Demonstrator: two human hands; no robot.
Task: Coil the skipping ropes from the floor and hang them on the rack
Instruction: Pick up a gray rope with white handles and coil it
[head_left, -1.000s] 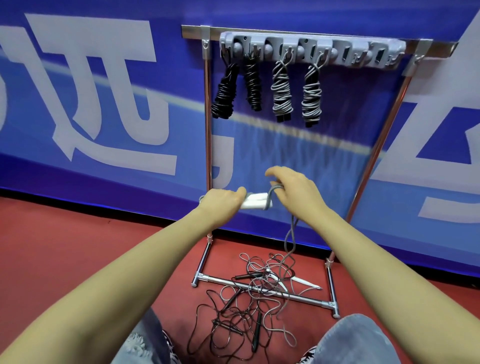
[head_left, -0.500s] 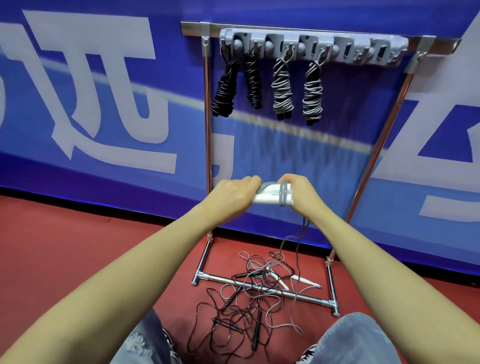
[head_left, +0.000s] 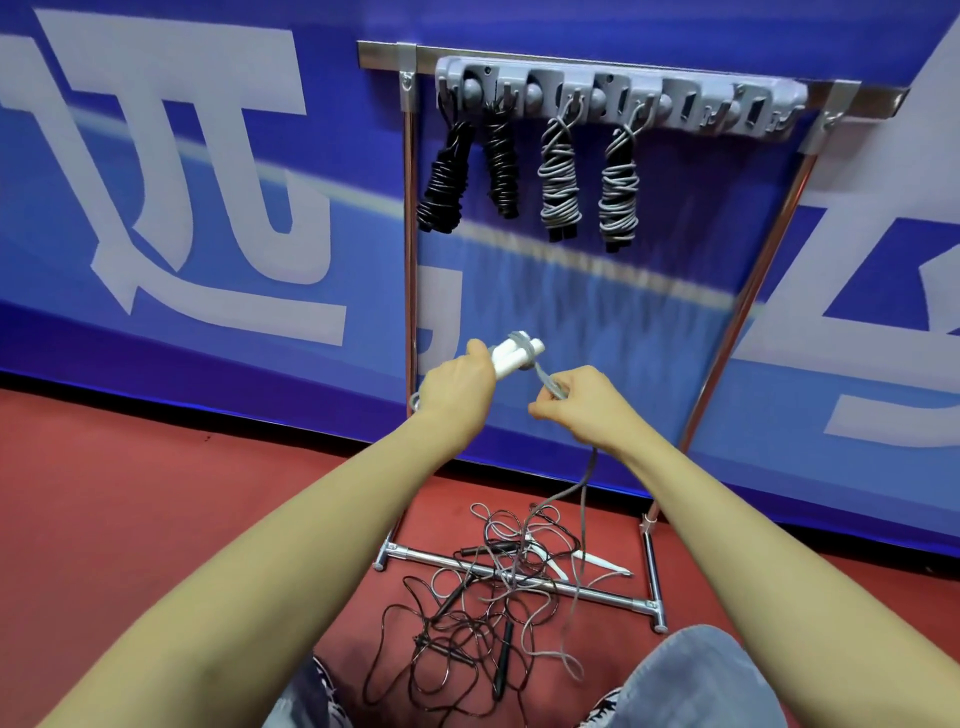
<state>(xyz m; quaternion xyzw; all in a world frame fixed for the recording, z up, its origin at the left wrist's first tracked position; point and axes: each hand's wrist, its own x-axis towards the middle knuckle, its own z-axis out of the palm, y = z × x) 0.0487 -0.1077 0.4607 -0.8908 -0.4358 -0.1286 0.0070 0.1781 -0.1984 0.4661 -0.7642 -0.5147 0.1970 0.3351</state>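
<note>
While my left hand (head_left: 457, 382) had its fingers wrapped round the two white handles (head_left: 517, 353) held side by side, a couple turns of grey cord (head_left: 584, 499) were already looped over them. Just right of that, my right hand (head_left: 582, 402) pinched the cord, which ran down to the tangled pile of ropes (head_left: 483, 613) on the red floor (head_left: 130, 493). Up on the rack (head_left: 618, 96) hung two black bundles (head_left: 470, 174) and two grey bundles (head_left: 589, 184), hooks further right bare.
</note>
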